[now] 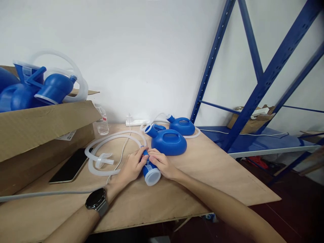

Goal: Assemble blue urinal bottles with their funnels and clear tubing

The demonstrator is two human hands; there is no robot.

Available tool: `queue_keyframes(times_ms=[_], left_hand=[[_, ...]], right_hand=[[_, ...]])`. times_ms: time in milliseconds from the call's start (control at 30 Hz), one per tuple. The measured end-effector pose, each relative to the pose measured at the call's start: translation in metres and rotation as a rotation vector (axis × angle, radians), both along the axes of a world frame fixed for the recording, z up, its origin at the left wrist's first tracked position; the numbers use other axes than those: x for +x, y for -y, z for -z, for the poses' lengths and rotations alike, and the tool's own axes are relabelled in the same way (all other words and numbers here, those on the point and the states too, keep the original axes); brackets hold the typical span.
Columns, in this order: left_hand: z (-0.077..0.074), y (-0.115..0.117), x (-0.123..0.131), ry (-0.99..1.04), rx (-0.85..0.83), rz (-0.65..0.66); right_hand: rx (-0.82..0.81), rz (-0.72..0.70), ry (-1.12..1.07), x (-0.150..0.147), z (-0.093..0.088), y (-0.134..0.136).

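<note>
the blue cup (148, 169) lies on the surface (215, 162), pale-rimmed end toward the person, held between the left hand (133, 165) and the right hand (163, 165), fingers curled over it. the step looks like working at its upper side; the next move seems to call for a steady two-handed hold. a tube (101, 173) coils leftward beside a phone (71, 167); one jug (170, 145) stands just beyond, another (183, 128) behind.
</note>
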State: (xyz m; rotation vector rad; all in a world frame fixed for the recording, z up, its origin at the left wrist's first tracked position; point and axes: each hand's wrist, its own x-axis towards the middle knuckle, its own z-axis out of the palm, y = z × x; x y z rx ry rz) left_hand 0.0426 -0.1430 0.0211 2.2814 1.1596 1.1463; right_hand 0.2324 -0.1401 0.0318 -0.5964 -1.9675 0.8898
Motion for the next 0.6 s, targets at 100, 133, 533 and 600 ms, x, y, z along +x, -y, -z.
queue_keyframes(times_ms=[100,133,533,600], left_hand=[[0.0008,-0.0003,-0.0005,0.003,0.009,-0.005],[0.001,-0.0005,-0.0005,0.006,0.008,-0.008],[-0.0024,-0.0007,-0.0058,0.083,-0.154,0.115],[-0.001,-0.0013,-0.0078,0.081,-0.161,0.136]], right_hand=[[-0.04,0.016,-0.013,-0.0009,0.0008,0.002],[-0.058,0.02,-0.022,-0.0012,0.0016,0.0025],[-0.212,0.049,-0.132,-0.0035,0.0072,0.0002],[-0.209,0.055,-0.137,-0.0031,0.0074,-0.0004]])
